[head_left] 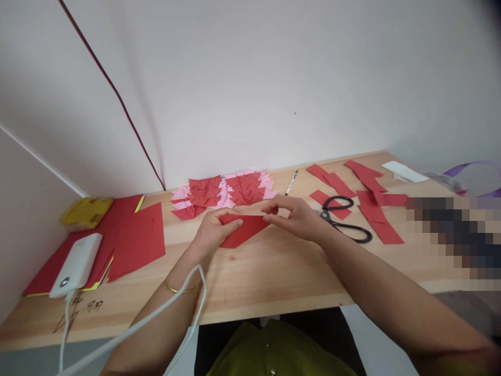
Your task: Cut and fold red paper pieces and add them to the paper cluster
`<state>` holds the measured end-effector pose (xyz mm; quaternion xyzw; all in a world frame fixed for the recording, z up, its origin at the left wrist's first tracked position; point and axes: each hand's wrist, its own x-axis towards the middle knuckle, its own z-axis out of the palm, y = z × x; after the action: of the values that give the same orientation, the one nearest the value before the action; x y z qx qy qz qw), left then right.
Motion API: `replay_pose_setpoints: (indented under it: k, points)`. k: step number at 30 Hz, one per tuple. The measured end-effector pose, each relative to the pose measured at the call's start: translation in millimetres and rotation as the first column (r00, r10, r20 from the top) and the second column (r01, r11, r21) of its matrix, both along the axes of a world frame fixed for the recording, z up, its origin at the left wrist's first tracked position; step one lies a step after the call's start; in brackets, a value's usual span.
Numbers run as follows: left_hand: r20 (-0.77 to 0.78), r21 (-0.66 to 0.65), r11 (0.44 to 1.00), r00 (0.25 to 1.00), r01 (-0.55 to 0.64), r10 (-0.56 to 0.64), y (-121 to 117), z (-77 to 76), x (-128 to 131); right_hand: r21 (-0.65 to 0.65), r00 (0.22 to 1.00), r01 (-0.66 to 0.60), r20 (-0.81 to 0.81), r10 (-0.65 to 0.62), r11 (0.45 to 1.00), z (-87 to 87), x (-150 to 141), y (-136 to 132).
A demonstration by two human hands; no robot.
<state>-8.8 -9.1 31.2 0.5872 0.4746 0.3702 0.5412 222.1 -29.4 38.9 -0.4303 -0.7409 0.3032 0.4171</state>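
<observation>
Between my hands, just above the wooden table, is a piece of red paper (247,231) with a straight top edge and slanted lower sides. My left hand (217,228) grips its left part, thumb lying over the front. At the paper's right corner, my right hand (291,216) pinches the edge between thumb and fingers. Behind my hands lie rows of folded red paper pieces (205,193) and pink ones (225,194). Black-handled scissors (337,222) rest right of my right hand, their blades partly hidden by it.
Red paper sheets (143,243) lie at left, under a white power bank (78,263) whose cable crosses my left forearm. A yellow packet (86,212) sits behind it. Red paper strips (379,222) are scattered at right. A pen (291,183) lies near the wall.
</observation>
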Motion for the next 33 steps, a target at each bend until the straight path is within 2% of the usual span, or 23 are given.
replay_pose_setpoints:
  k: [5,9,16,22,24,28,30,33]
  points:
    - [-0.113,0.087,0.993,0.991,0.079,-0.069,-1.9,3.9,4.0,0.184,0.985,-0.099,0.156,0.070,0.978,-7.2,-8.3,0.4]
    - [-0.162,0.147,0.982,0.982,0.117,-0.092,-3.9,6.8,6.3,0.179,0.977,-0.130,0.193,0.095,0.975,-7.7,-10.2,-0.2]
    - [-0.152,0.231,0.969,0.987,0.083,-0.049,-5.7,10.3,8.6,0.151,0.975,-0.132,0.197,0.101,0.980,-10.6,-10.1,0.7]
    - [-0.193,0.286,0.943,0.974,0.168,-0.115,-8.4,13.1,16.6,0.174,0.957,-0.149,0.275,0.097,0.974,-13.0,-16.6,-3.0]
    - [-0.188,0.265,0.951,0.976,0.157,-0.109,-8.1,13.0,16.1,0.135,0.965,-0.122,0.249,0.085,0.983,-11.9,-16.9,-3.8]
    - [-0.194,0.141,0.977,0.972,0.161,-0.132,-2.6,9.8,7.0,-0.052,0.998,0.014,0.060,-0.011,0.999,-9.7,-12.2,-1.6]
    - [-0.190,0.095,0.985,0.974,0.147,-0.127,0.8,8.4,1.8,-0.129,0.999,0.038,-0.021,-0.041,0.991,-9.6,-9.4,0.4]
    - [-0.064,0.032,0.995,0.994,0.092,-0.089,3.3,8.0,-1.5,-0.197,0.991,0.046,-0.117,-0.070,0.979,-10.1,-6.9,2.7]
